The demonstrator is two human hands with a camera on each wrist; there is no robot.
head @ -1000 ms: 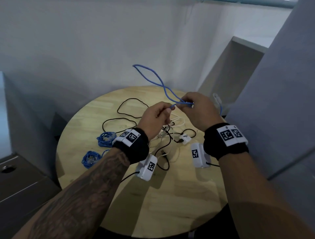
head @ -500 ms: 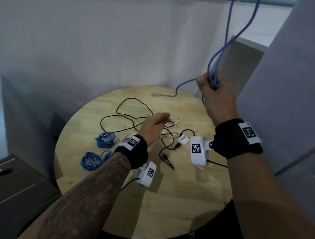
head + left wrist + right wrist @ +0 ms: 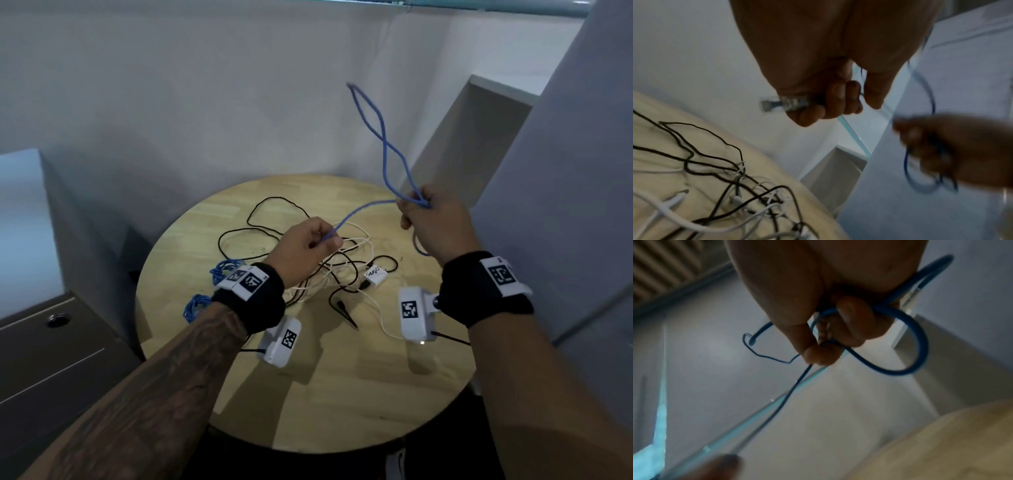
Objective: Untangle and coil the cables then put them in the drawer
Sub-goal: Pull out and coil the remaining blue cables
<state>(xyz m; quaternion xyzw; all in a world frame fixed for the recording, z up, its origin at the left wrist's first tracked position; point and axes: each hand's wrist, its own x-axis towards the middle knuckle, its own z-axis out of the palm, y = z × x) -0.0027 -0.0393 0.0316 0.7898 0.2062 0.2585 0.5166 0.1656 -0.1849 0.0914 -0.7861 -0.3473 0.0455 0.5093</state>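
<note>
A blue network cable (image 3: 383, 140) rises in a twisted loop above my right hand (image 3: 428, 219), which grips its gathered turns over the table's right side. In the right wrist view the cable (image 3: 920, 344) curls round those fingers. One strand runs down left to my left hand (image 3: 308, 243), which pinches the cable near its clear plug (image 3: 793, 102). A tangle of black and white cables (image 3: 342, 267) lies on the round wooden table (image 3: 342, 394) under my hands. Two coiled blue cables (image 3: 222, 270) lie at the table's left edge.
A grey drawer unit (image 3: 51, 342) with a round lock stands low at the left, closed. A small white adapter (image 3: 375, 275) sits among the cables. White walls close in behind, and a grey panel (image 3: 565, 205) stands at the right.
My right hand came down from high with the blue loops. My left hand, empty half a second ago, now pinches the cable's plug end.
</note>
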